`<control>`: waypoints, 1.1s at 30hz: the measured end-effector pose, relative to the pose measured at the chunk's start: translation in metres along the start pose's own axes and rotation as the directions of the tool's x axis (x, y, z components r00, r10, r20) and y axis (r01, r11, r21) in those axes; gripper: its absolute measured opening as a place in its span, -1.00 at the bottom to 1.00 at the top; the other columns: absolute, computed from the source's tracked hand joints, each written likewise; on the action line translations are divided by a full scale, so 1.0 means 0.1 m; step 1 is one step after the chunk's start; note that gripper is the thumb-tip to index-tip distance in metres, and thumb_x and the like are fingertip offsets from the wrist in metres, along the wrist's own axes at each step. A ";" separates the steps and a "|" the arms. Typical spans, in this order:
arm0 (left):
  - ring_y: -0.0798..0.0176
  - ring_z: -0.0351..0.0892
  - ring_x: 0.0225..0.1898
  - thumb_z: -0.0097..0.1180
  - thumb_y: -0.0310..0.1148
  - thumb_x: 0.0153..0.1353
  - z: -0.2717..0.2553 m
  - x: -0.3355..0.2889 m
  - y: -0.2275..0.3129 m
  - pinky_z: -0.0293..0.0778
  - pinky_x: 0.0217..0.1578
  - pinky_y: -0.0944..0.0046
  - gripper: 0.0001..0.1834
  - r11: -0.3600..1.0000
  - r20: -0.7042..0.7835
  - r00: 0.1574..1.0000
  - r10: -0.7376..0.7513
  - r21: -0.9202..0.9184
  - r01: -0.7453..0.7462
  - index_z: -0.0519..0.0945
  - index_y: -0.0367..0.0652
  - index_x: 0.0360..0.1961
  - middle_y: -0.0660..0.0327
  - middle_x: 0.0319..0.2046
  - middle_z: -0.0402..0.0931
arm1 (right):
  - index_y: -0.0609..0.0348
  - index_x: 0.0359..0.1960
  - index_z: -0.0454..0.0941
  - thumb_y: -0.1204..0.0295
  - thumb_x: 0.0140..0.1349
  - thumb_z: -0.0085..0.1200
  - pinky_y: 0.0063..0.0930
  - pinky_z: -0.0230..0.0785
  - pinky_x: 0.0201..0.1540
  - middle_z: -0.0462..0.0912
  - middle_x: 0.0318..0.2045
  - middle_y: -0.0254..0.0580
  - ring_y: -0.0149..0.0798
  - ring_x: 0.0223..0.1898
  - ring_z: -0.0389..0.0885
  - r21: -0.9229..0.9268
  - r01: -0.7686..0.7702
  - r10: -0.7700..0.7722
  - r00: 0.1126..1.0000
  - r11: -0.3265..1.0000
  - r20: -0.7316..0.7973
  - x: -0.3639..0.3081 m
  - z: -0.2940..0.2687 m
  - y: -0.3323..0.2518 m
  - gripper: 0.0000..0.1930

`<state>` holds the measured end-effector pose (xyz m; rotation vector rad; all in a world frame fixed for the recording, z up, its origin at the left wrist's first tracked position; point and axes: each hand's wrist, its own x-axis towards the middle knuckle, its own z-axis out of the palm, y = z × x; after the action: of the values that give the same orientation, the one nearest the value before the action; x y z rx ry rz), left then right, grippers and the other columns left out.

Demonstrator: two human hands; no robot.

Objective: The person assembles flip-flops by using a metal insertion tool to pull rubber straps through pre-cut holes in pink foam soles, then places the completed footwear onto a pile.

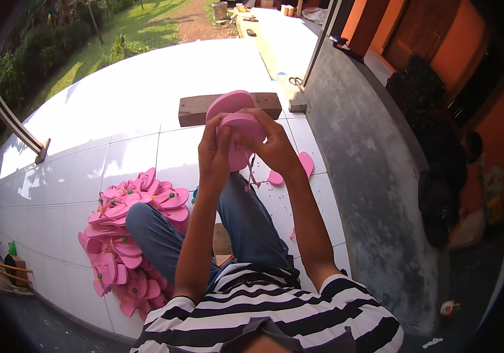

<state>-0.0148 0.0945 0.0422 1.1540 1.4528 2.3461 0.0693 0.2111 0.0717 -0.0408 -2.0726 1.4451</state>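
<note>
Out in front of me, above a wooden block (194, 112), both hands grip a pink foam flip-flop (242, 123). My left hand (210, 147) closes on its left side, thumb pressed to the foam. On the other side my right hand (276, 144) wraps the edge, with its fingers over the top. A second pink rounded sole part (228, 103) shows just beyond; whether it belongs to the same flip-flop I cannot tell. Thin pink strap ends (252, 173) dangle below my hands.
Left of my bent knee lies a large heap of pink flip-flops (125, 235) with small coloured ornaments. A loose pink sole (306, 165) and pink scraps lie on white tiles to the right. Scissors (295, 81) rest on a ledge. A grey concrete strip (352, 147) runs along the right.
</note>
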 end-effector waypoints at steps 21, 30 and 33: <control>0.27 0.66 -0.19 0.30 -0.50 0.16 -0.24 -1.15 0.65 0.67 -0.16 0.23 -0.72 0.744 0.141 0.981 -0.133 0.668 0.005 0.59 -0.27 -0.10 0.11 -0.24 0.62 | 0.23 -0.15 0.45 0.30 0.05 0.37 -0.21 0.42 -0.08 0.46 -0.16 -0.08 -0.04 -0.08 0.51 -0.695 -0.244 0.104 0.966 0.676 -0.238 -1.63 0.44 -0.52 -0.57; 0.04 0.60 0.01 0.36 -0.53 0.05 -0.30 -0.93 0.60 0.60 -0.07 0.20 -0.67 0.830 0.229 0.973 0.035 0.535 -0.156 0.58 -0.22 -0.13 0.09 -0.14 0.62 | 0.26 -0.09 0.54 0.41 0.36 0.04 -0.16 0.48 -0.13 0.64 -0.25 0.09 0.14 -0.18 0.66 -0.134 -0.315 0.305 0.948 0.940 -0.090 -1.35 0.44 -0.28 -0.80; -0.02 0.59 0.06 0.34 -0.55 0.06 -0.33 -0.84 0.55 0.58 -0.02 0.13 -0.67 0.791 0.256 0.954 0.156 0.546 -0.276 0.55 -0.21 -0.13 0.05 -0.15 0.65 | 0.31 -0.02 0.52 0.51 0.37 -0.03 -0.34 0.50 -0.17 0.65 -0.30 -0.04 -0.16 -0.28 0.67 -0.236 -0.055 0.027 0.992 0.970 -0.122 -1.27 0.54 -0.10 -0.78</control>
<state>0.0347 0.0018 0.0349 1.7235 2.1332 1.8648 0.1495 0.1168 0.0101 -0.2610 -2.1466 1.1789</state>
